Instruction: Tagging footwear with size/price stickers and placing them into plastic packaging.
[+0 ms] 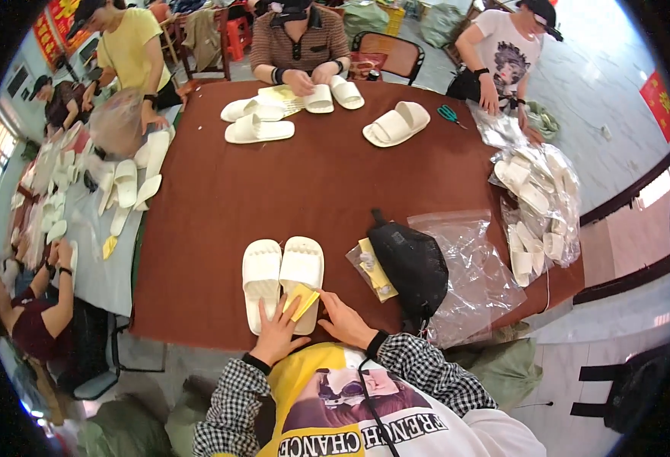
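Note:
A pair of white slippers (262, 263) lies side by side on the table in front of me, toes pointing away. My left hand (276, 333) rests over their heel ends, its fingers spread. Its fingertips hold a small folded yellow card (303, 300) above the right slipper (303, 259). My right hand (348, 321) is open beside that slipper's outer edge, with its index fingertip close to the card's right corner. The card and my left fingers hide part of the slippers' straps and insoles.
A black bag (409, 266), more yellow cards (378, 276) and clear plastic bags (468, 274) lie to my right. Bagged white slippers (537, 190) fill the table's right edge. Across the brown table (312, 183), people handle slippers near green scissors (449, 114). A grey table (95, 263) stands left.

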{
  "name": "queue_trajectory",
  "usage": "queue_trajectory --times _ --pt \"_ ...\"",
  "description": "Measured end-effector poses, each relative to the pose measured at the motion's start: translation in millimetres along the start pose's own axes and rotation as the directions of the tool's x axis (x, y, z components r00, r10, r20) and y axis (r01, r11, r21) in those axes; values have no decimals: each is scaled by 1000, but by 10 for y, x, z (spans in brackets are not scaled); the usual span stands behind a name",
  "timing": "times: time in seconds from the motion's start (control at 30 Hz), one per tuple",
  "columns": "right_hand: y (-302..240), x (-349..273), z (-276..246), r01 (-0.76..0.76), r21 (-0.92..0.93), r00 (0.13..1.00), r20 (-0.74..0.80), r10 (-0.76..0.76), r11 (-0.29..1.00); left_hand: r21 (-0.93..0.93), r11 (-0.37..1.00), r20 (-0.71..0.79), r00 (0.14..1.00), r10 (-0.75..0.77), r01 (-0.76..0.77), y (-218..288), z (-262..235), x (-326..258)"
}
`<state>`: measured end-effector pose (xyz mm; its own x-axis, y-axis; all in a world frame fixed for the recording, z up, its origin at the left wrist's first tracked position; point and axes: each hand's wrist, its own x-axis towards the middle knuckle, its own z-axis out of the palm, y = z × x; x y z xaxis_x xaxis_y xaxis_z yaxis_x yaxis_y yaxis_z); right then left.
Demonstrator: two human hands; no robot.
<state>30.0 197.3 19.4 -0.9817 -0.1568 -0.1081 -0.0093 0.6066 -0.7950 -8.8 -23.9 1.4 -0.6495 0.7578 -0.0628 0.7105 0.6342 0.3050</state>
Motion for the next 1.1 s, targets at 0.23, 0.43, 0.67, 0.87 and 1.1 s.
queue_trajectory --times 0.23,0.43,0.67,0.87,1.1 --pt "-27 9 47 201 -128 964 203 -173 971 -141 988 -18 998 -67 64 -187 -101 -138" --pt "24 9 51 223 -97 957 209 -199 970 -26 965 -136 956 -262 260 202 156 -73" --pt "68 4 116 274 -138 946 216 -241 952 72 945 -169 938 -304 319 184 189 -104" --pt "111 -62 81 247 -123 950 225 -216 961 59 928 -159 922 -354 367 -94 72 -198" --pt "-51 -61 -425 105 -34 911 405 -82 994 69 893 -206 882 -423 445 -775 -49 -338"
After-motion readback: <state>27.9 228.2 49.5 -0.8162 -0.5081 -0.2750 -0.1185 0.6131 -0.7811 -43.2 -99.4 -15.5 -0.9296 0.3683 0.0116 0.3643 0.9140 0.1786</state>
